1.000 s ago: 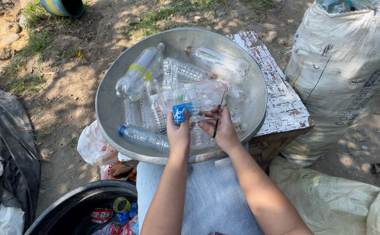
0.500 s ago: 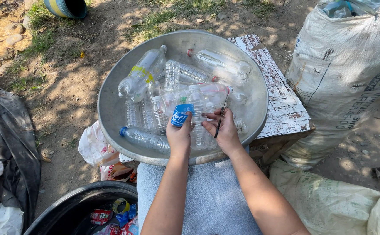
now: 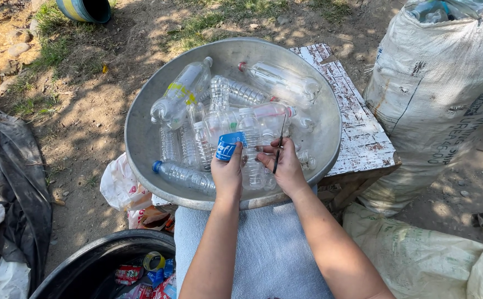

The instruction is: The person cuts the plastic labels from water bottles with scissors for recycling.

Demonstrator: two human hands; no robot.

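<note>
A wide metal basin (image 3: 141,138) rests on my lap, filled with several clear plastic bottles (image 3: 183,91). My left hand (image 3: 227,171) pinches a blue label (image 3: 227,147) partly peeled off a clear bottle (image 3: 249,138) lying across the basin's near side. My right hand (image 3: 285,166) steadies that same bottle and holds a thin dark blade (image 3: 279,145) upright between its fingers. A blue-capped bottle (image 3: 183,176) lies just left of my left hand.
A worn white wooden stool (image 3: 357,127) stands under the basin's right side. A large white sack of bottles (image 3: 440,94) is at the right. A black tub (image 3: 103,266) with torn labels sits at lower left, dark sheeting (image 3: 14,182) beyond it.
My left hand has pulled the blue label a little further off the bottle. My right hand has shifted slightly with the blade. The basin has not moved.
</note>
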